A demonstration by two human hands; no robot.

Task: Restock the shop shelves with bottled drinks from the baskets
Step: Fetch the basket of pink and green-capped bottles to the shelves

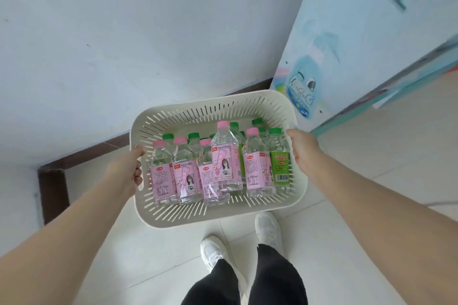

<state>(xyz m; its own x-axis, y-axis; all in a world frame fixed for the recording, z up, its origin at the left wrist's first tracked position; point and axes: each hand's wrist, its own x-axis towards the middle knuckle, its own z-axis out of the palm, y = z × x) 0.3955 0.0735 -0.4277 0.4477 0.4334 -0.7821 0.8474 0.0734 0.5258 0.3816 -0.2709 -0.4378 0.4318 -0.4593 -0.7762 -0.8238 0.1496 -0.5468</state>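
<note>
1. Standing upright and packed close in a cream slotted plastic basket (215, 215): clear plastic bottles with pink caps and pink peach-soda labels (226, 163) toward the near wall, green-capped, green-labelled bottles (279, 161) toward the far wall and right side.
2. Being carried off the floor, basket roughly level, probably so the crowded bottles are not tipping; one pink-capped bottle sitting higher than its neighbours, seemingly resting on others.
3. Gripping the left end wall with the left hand (128, 168), fingers (136, 178) curling closed through the handle slot, thumb lying over the rim.
4. Clamping the right rim with the right hand (301, 148), knuckles up; fingers hidden past the edge, so judging them closed on the rim only from the wrap of the hand.
5. Reaching forward and down with both bare forearms nearly straight, holding the load out ahead of the body at opposite ends for balance.
6. Walking over pale floor tiles (371, 242) in white sneakers (269, 229); no shelves visible, only a white wall (148, 32) and a pale-blue cartoon poster board (334, 44) leaning at right.
</note>
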